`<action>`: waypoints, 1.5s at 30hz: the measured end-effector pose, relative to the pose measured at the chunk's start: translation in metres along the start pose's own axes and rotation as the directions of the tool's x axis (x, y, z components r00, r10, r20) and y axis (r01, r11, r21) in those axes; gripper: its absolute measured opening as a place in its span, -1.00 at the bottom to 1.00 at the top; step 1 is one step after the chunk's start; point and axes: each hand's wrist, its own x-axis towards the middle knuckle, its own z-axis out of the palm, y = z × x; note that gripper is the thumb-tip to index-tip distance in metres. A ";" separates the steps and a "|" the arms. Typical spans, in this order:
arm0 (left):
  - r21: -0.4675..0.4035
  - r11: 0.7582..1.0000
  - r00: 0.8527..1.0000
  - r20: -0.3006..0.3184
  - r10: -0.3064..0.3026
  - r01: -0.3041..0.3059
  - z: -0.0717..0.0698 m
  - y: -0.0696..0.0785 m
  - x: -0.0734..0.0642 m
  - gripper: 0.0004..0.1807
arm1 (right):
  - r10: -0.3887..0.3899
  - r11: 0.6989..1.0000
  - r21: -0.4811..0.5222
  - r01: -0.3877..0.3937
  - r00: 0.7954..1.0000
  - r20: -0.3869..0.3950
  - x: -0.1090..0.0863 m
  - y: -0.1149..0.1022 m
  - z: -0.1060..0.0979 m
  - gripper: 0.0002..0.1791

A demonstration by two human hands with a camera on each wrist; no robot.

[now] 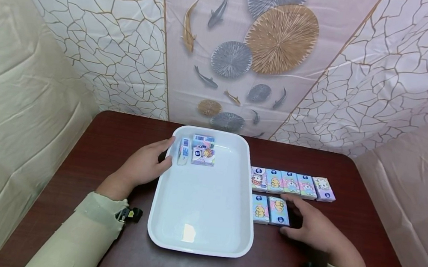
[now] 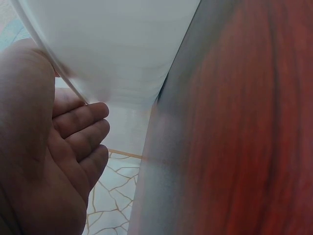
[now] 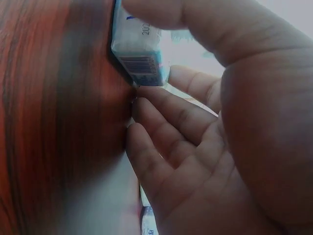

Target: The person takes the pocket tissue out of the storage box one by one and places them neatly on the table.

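My left hand (image 1: 148, 161) holds the left rim of a white tray (image 1: 198, 218), thumb over the rim and other fingers bent below it in the left wrist view. Three small tissue packs sit at the tray's upper left: one stands on edge (image 1: 183, 151), and a front pack (image 1: 203, 156) partly covers a rear pack (image 1: 203, 139). Right of the tray, my right hand (image 1: 315, 225) pinches the end tissue pack (image 1: 278, 211) of the near row between thumb and fingers. That pack's barcode end (image 3: 142, 68) shows in the right wrist view; the index fingertip is hidden behind it.
A far row of several tissue packs (image 1: 292, 184) lies right of the tray, its last pack (image 1: 324, 189) slightly turned. Another pack (image 1: 260, 209) stands between the tray and the held one. The dark wooden table (image 1: 121, 131) meets patterned cloth (image 1: 128, 56) behind.
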 end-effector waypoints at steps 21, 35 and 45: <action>0.008 1.000 1.000 0.001 0.004 -0.004 0.001 -0.001 0.001 -0.22 | -0.093 0.995 -0.039 0.087 0.980 -0.174 -0.010 -0.021 -0.013 -0.16; -0.012 1.000 1.000 0.005 -0.009 0.009 0.000 -0.001 0.000 -0.22 | -0.266 0.964 -0.088 0.251 0.927 -0.263 -0.014 -0.066 -0.015 -0.37; -0.019 1.000 1.000 0.001 -0.004 0.005 0.001 -0.002 0.000 -0.22 | -0.364 0.931 -0.066 0.359 0.900 -0.240 -0.003 -0.091 -0.015 -0.34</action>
